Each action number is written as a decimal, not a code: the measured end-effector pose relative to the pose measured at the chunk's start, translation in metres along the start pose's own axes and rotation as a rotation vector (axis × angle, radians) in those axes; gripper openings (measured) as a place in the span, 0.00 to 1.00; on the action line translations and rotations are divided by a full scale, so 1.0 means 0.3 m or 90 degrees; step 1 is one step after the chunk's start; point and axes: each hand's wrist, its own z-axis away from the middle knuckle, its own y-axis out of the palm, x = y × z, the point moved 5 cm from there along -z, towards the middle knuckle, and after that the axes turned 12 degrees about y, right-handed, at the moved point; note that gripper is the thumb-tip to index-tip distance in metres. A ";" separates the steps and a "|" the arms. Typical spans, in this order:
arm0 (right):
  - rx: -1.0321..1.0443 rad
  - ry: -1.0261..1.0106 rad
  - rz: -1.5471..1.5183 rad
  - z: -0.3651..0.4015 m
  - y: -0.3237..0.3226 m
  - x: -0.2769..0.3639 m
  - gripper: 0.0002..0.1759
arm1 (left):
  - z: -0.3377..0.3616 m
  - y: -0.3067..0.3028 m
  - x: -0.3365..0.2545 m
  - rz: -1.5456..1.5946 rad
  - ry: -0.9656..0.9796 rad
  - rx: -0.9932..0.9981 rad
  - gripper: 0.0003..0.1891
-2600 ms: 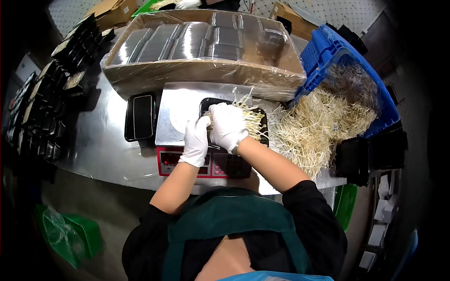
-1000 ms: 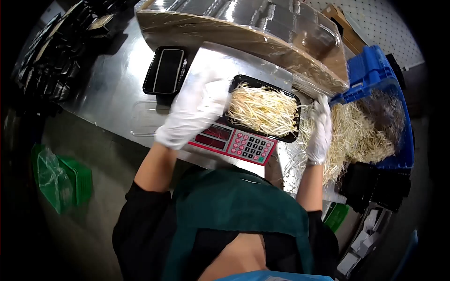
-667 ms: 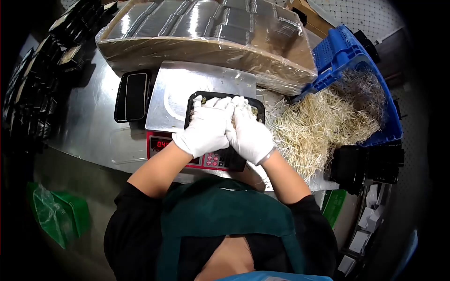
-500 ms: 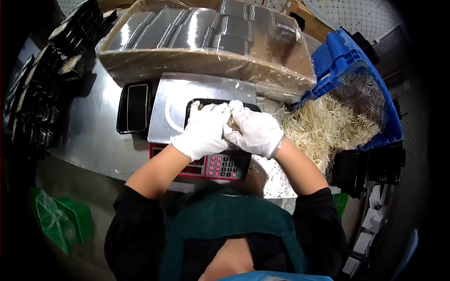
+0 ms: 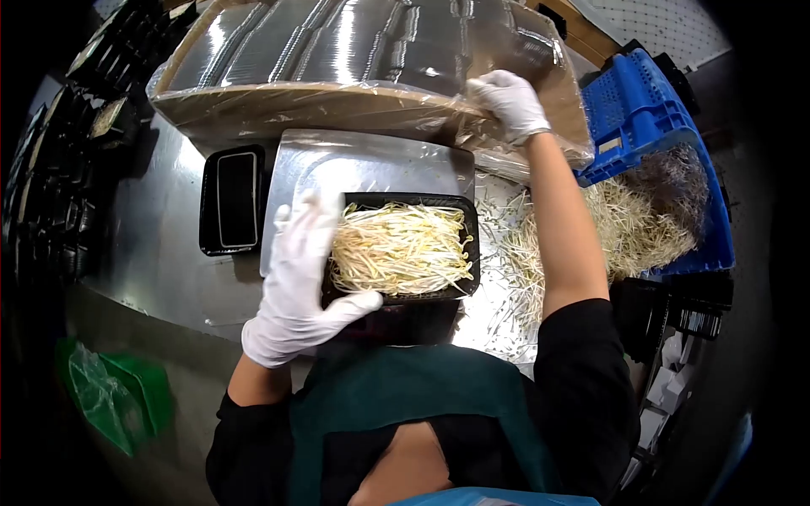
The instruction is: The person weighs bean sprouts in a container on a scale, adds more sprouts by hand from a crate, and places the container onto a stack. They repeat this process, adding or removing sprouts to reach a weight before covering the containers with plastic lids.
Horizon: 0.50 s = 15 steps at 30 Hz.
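Observation:
A black tray [image 5: 474,253] filled with bean sprouts [image 5: 401,249] sits over the near part of a metal scale platform [image 5: 380,156]. At the tray's left side is my left hand [image 5: 291,291], white-gloved and open, with its thumb over the near left corner and its fingertips blurred. My right hand [image 5: 512,105], also gloved, is at the right part of a plastic-lined cardboard box [image 5: 287,110], above its near wall. Its fingers are curled together; what they hold, if anything, is hidden. Stacks of clear plastic lids [image 5: 342,46] fill much of the box.
A bare black tray [image 5: 234,202] lies left of the scale. Loose sprouts [image 5: 624,228] spill from a tipped blue crate [image 5: 650,101] on the right. Stacked black trays [image 5: 51,185] stand at far left, and a green bin [image 5: 148,396] is below the table's edge.
Both hands have come off the sprouts. My right hand has moved up and right to the box; my left has shifted left and opened. The filled tray now shows nearer to me, covering the scale's keypad.

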 end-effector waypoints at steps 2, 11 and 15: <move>-0.009 -0.035 -0.163 0.069 -0.087 0.044 0.15 | 0.109 -0.032 0.045 0.170 -0.033 -0.232 0.37; 0.086 -0.214 -0.210 0.706 -0.023 0.181 0.39 | 0.181 -0.183 0.041 0.376 -0.235 -0.632 0.26; 0.076 -0.111 -0.288 0.777 0.089 0.030 0.22 | 0.018 0.024 -0.219 0.712 -0.272 0.133 0.24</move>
